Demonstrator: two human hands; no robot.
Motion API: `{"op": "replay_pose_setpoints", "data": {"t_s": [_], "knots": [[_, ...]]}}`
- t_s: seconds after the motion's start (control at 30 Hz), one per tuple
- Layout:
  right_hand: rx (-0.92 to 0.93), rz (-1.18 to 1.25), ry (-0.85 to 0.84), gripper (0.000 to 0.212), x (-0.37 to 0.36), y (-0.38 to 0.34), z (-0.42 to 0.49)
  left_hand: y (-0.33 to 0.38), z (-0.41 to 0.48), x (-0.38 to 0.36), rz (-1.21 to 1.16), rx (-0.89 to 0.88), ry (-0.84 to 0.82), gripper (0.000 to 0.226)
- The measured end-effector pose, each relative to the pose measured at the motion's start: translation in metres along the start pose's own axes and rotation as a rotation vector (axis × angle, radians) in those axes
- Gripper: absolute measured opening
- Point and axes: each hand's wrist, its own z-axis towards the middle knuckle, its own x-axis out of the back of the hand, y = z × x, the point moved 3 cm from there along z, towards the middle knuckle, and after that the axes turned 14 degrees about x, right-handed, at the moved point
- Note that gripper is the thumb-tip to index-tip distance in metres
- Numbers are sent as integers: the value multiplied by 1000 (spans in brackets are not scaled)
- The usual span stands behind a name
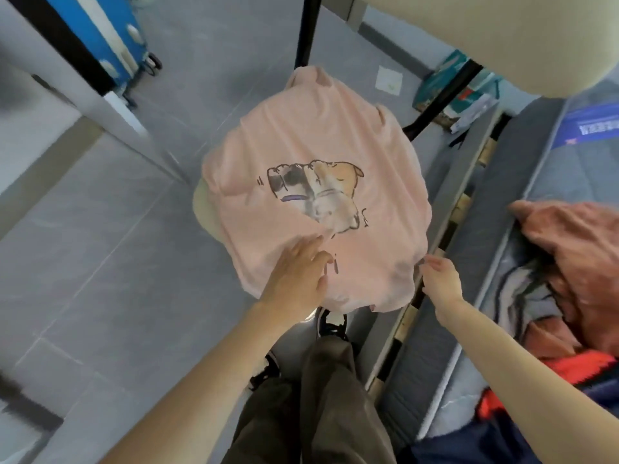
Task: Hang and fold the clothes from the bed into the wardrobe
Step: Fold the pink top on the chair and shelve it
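Right hand [438,283] grip: fingers pinched closed on the near right edge of the pink shirt [318,195], at the hem corner beside the bed frame [445,229]. Left hand [298,276] grip: open, fingers spread flat, palm down on the shirt's near-left part, just below the cartoon print [318,192]. Shirt lies spread out, print up, over a round cream seat [204,212], probably a stool; only a sliver of it shows at the shirt's left edge. Shirt sits ahead of both hands, collar end far from the person, hem end near. Black frame legs [306,31] rise behind the shirt. Right of the right hand: bed with a heap of clothes [569,262], rust-pink on top, striped grey and orange-navy below. Below the hands: person's dark trousers [328,396] and shoes on grey floor tiles [100,246]. Blue suitcase [100,31] top left.
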Motion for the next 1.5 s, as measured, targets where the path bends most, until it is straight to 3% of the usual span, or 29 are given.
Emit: {"op": "replay_pose_setpoints", "data": {"t_s": [0.27, 0.57, 0.77, 1.0, 1.07, 1.2, 1.37, 1.5], "knots": [[-76, 216, 77, 47, 7, 22, 33, 54, 45, -13, 133, -160, -136, 50], [205, 31, -161, 49, 26, 0, 111, 104, 109, -22, 137, -121, -141, 51], [198, 130, -326, 37, 18, -14, 141, 136, 140, -19, 159, -101, -109, 51], [251, -123, -450, 22, 23, -16, 156, 148, 161, -24, 270, -116, -97, 59], [293, -66, -388, 15, 36, -16, 157, 151, 163, -29, 303, -119, -108, 63], [406, 94, -59, 25, 92, -19, 158, 157, 170, -42, 438, -70, -185, 69], [676, -156, -31, 23, 130, -35, 157, 172, 182, -51, 474, -23, -240, 72], [690, -194, -45, 26, 132, -42, 159, 171, 185, -48, 468, 22, -264, 70]]}}
